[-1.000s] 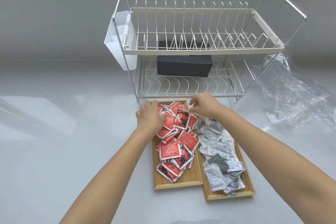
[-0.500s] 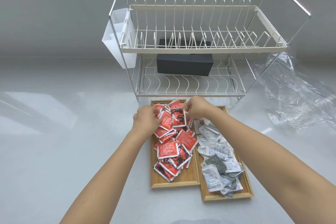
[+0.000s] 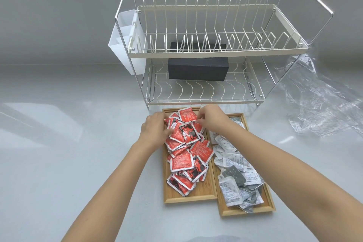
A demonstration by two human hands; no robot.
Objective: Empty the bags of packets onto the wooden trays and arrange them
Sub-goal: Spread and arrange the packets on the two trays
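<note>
A two-tier wire dish rack (image 3: pixel 214 53) stands on the pale grey, glossy tabletop (image 3: pixel 59 143), close to the grey wall (image 3: pixel 59 15) behind it. Its upper tier has a cream frame and rows of upright prongs; its lower tier is a shelf of wavy wires. A translucent white cutlery holder (image 3: pixel 125 45), divided into compartments, hangs on the outside of the rack's left end. A matte black rectangular box (image 3: pixel 198 70) lies lengthwise on the lower shelf, toward the back and roughly centred. Light reflections streak the tabletop at the left.
</note>
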